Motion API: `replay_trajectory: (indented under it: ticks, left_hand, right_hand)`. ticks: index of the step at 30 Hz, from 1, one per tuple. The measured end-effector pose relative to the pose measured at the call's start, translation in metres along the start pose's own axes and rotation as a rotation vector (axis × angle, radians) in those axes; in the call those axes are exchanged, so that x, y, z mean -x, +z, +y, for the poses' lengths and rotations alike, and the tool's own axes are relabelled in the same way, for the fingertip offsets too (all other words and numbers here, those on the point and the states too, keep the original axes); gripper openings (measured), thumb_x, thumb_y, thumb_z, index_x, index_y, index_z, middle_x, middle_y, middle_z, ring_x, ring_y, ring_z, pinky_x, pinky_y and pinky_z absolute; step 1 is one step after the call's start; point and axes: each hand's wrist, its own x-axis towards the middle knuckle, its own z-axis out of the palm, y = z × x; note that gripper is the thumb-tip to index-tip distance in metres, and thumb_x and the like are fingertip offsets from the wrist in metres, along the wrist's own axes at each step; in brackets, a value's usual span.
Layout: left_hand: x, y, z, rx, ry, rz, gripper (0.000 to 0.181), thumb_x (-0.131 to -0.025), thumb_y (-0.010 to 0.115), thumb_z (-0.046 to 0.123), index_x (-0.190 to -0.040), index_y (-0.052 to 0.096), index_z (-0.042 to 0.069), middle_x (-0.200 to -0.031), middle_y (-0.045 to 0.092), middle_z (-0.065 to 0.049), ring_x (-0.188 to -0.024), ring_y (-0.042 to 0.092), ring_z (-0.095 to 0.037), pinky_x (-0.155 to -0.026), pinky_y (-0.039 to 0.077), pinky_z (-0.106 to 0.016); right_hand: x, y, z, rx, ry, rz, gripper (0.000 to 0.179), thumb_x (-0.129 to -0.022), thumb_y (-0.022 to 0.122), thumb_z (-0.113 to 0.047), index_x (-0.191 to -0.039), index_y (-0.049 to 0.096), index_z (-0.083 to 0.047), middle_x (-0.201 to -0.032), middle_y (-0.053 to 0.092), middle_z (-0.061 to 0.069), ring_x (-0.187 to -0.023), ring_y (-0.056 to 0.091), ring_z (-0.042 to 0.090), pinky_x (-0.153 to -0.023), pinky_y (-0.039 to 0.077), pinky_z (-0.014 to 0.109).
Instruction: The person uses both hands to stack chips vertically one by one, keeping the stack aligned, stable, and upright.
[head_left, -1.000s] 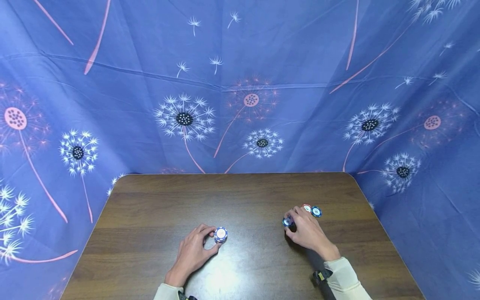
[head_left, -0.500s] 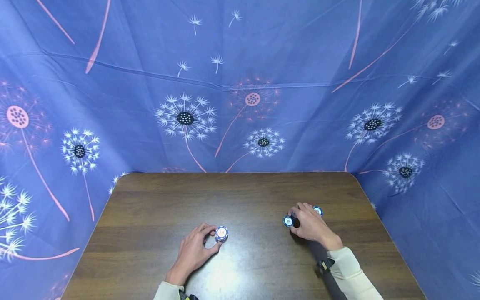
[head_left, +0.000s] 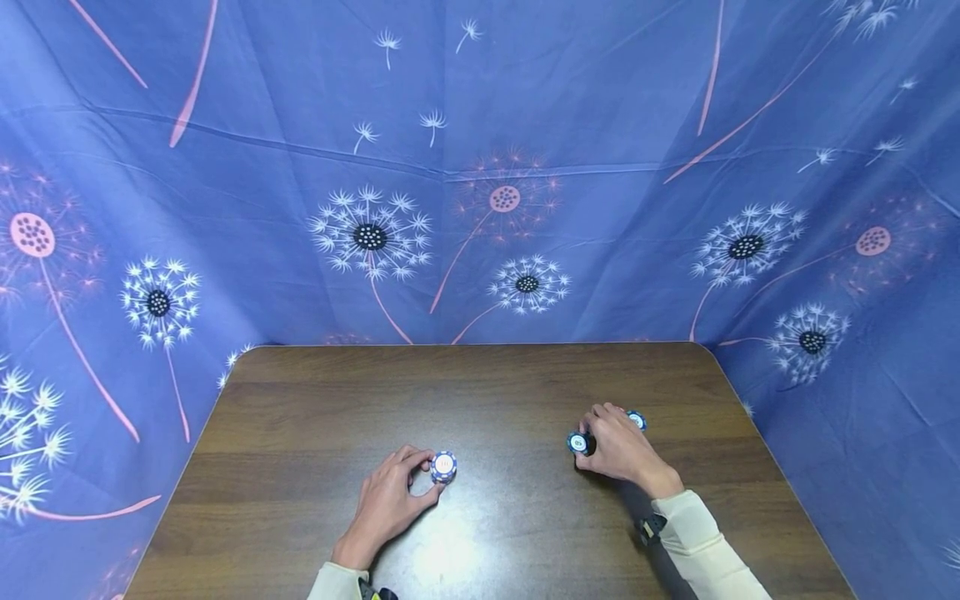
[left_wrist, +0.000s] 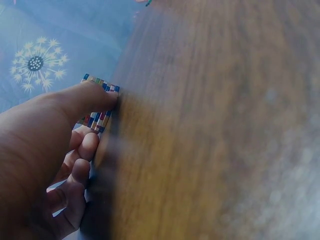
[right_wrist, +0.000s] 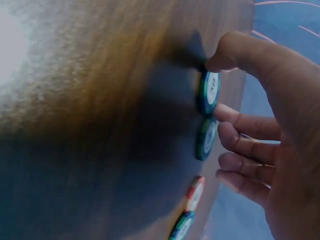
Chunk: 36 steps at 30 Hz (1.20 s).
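Chip stack stands upright on the table, slightly left of centre: white top, blue-and-white rim, multicoloured side. Round face points up; stack axis vertical. We've got it pinched in the left hand. Further right, our right hand pinches a blue-green chip, face up, thumb against fingers. Near it: second blue-green chip, red chip.

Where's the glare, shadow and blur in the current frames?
Head: white glare patch on the table below the chip stack in the left hand, shadow along the right sleeve; left wrist: wood heavily blurred, pale haze lower right, stack's edge bands distinguishable; right wrist: glare upper left, broad dark shadow beside the chips, their printing soft.
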Motion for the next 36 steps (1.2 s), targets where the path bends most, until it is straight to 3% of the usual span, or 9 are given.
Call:
replay_trajectory:
  ticks: [9, 16, 20, 28, 36]
  left_hand:
    - [0.001, 0.002, -0.001, -0.002, -0.003, 0.007, 0.044, -0.076, 0.092, 0.04, -0.117, 0.08, 0.027, -0.104, 0.065, 0.021, -0.079, 0.048, 0.001, -0.063, 0.04, -0.026]
    - [0.0, 0.001, 0.001, 0.001, -0.004, 0.005, 0.044, -0.077, 0.092, 0.04, -0.117, 0.08, 0.027, -0.103, 0.065, 0.021, -0.079, 0.049, 0.001, -0.064, 0.041, -0.026]
    - [0.0, 0.0, 0.001, 0.0, -0.001, 0.008, 0.044, -0.077, 0.092, 0.04, -0.117, 0.08, 0.027, -0.103, 0.065, 0.02, -0.078, 0.048, 0.001, -0.064, 0.04, -0.026]
    - [0.0, 0.0, 0.0, -0.009, 0.016, 0.017, 0.045, -0.077, 0.092, 0.04, -0.117, 0.08, 0.025, -0.101, 0.064, 0.019, -0.077, 0.049, 0.001, -0.063, 0.039, -0.025]
    - [0.001, 0.0, 0.0, -0.007, 0.009, 0.012, 0.044, -0.077, 0.092, 0.04, -0.117, 0.08, 0.026, -0.102, 0.064, 0.02, -0.078, 0.048, 0.001, -0.064, 0.04, -0.025]
  right_hand:
    - [0.009, 0.009, 0.001, 0.051, -0.016, 0.13, 0.036, -0.065, 0.087, -0.035, -0.081, 0.063, -0.013, -0.081, 0.057, -0.003, -0.086, 0.061, 0.027, -0.099, 0.051, 0.053]
    - [0.022, 0.003, 0.0, 0.02, 0.105, 0.106, 0.036, -0.063, 0.087, -0.039, -0.083, 0.066, -0.017, -0.083, 0.061, -0.004, -0.082, 0.061, 0.019, -0.074, 0.053, 0.042]
    - [0.026, 0.001, -0.001, 0.005, 0.109, 0.095, 0.036, -0.065, 0.089, -0.039, -0.084, 0.067, -0.018, -0.083, 0.063, -0.005, -0.078, 0.06, 0.014, -0.071, 0.052, 0.041]
    - [0.02, -0.001, -0.018, 0.006, 0.025, 0.169, 0.037, -0.062, 0.089, -0.039, -0.081, 0.064, -0.02, -0.08, 0.057, -0.009, -0.075, 0.056, 0.012, -0.067, 0.05, 0.036]
    - [-0.008, -0.002, -0.059, -0.021, -0.084, 0.178, 0.038, -0.062, 0.089, -0.04, -0.082, 0.064, -0.019, -0.081, 0.053, -0.01, -0.078, 0.054, 0.014, -0.072, 0.05, 0.037]
